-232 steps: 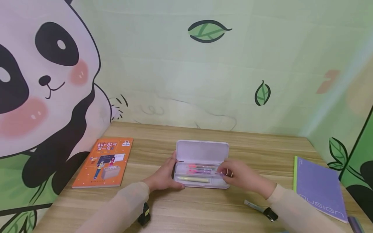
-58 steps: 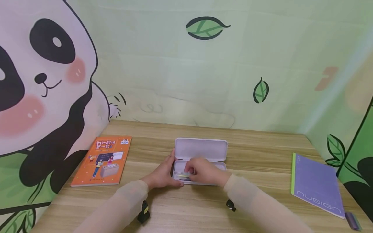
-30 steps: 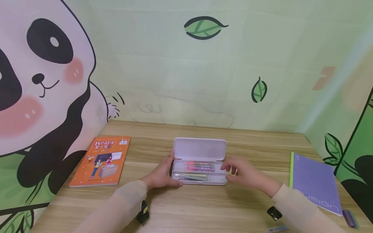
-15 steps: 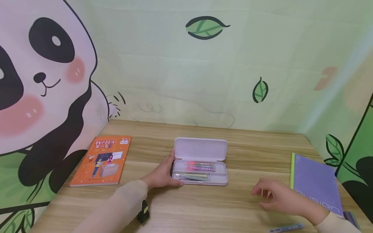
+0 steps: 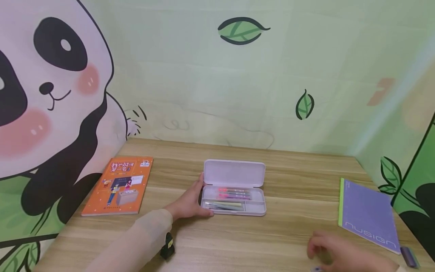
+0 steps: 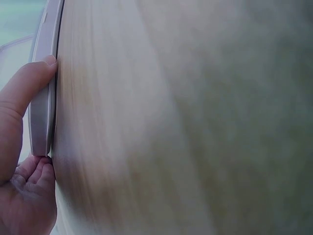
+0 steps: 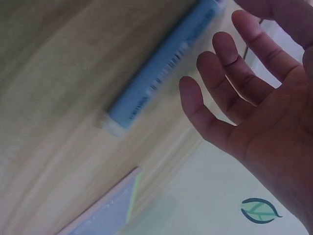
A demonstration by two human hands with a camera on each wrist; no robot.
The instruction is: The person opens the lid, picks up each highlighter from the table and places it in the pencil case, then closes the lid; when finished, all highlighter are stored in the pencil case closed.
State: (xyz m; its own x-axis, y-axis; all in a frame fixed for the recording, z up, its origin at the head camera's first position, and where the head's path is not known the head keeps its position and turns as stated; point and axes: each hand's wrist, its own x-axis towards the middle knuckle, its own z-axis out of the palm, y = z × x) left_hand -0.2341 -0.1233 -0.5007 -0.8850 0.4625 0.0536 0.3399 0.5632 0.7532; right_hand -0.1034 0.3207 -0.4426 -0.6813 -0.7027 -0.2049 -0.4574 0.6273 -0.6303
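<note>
A white pencil case (image 5: 234, 173) lies on the table with its lid raised. Pens with pink ends (image 5: 234, 193) are in its back compartment, and pale pens (image 5: 224, 206) fill the front left one. My left hand (image 5: 188, 202) grips the case's left end, thumb in front and fingers behind; the left wrist view shows the thumb (image 6: 34, 81) on its edge. My right hand (image 5: 336, 251) is at the table's near right, holding nothing, its fingers (image 7: 212, 78) loosely bent. Close to them lies a blue pen (image 7: 164, 68), mostly hidden in the head view.
An orange book (image 5: 119, 187) lies at the left, and a purple notebook (image 5: 368, 215) at the right. By the notebook's near corner is a dark cylindrical object (image 5: 409, 257). A panda-printed backdrop (image 5: 190, 75) stands behind the table (image 5: 299, 170).
My right hand has put another pen into the front compartment, then drawn away from the case to the near right, over the blue pen. My left hand has stayed on the case.
</note>
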